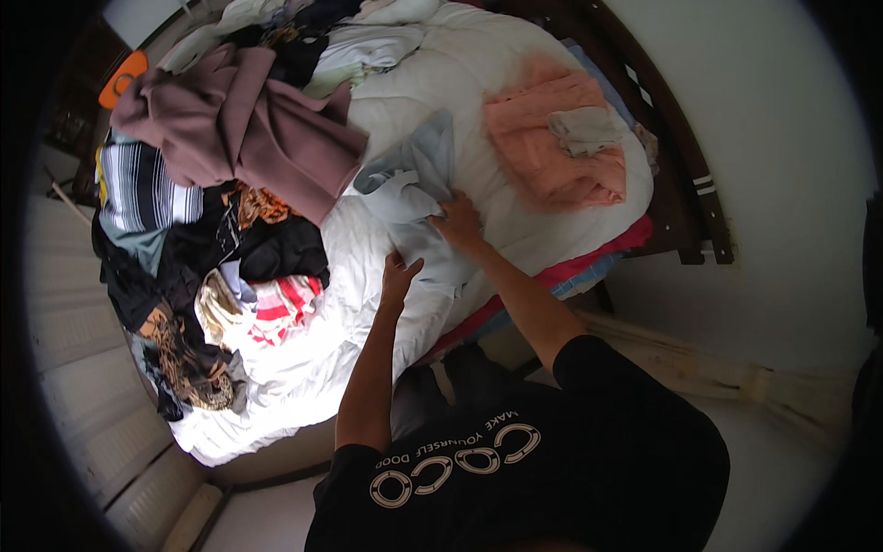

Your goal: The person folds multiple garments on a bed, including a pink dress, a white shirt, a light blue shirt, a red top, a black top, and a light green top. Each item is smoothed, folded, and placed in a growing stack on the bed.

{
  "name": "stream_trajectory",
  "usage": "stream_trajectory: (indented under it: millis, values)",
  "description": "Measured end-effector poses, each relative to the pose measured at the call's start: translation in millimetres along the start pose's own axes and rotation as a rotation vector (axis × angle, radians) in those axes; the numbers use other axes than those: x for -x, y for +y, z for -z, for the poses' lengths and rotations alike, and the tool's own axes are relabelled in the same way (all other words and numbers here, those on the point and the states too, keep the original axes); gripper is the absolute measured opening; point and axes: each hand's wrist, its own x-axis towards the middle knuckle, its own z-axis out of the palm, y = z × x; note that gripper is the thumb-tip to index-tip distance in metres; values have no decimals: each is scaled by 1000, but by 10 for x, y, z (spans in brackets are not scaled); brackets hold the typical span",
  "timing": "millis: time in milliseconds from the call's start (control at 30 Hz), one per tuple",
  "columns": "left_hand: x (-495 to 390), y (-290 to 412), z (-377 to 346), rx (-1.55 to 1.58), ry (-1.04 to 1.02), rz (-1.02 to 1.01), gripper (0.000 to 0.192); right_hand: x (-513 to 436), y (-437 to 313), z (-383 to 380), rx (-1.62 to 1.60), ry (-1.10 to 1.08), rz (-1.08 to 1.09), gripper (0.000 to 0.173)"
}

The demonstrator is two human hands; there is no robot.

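A pale grey-blue garment (424, 155) lies spread and partly crumpled on the white quilt (386, 110) before me. My right hand (459, 219) is on its right side, with the fingers bent at a folded edge of the cloth. Lower and to the left, my left hand (400, 279) is beside the lower part of the garment. Its thumb stands apart from the fingers, and no cloth shows between them.
A peach garment (545, 138) with a small pale cloth (586, 131) on it lies right. A mauve coat (241, 124), striped cloth (141, 186) and red-and-white cloth (286, 307) are heaped left. A dark wooden bed frame (679, 159) edges the wall.
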Motion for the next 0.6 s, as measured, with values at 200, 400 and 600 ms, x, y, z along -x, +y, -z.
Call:
stream_trajectory:
  millis: [200,400,600]
  values:
    - [329,425,33,186,-190,263,56,136,-409,502,-275,-188,-35,33]
    - [860,643,-78,874,-458,283,60,273,-769,1192,-1004,-311,-216,42]
    - [1262,515,-271,527,-514,-75,51,467,-639,1304,-778,-363,-229,53]
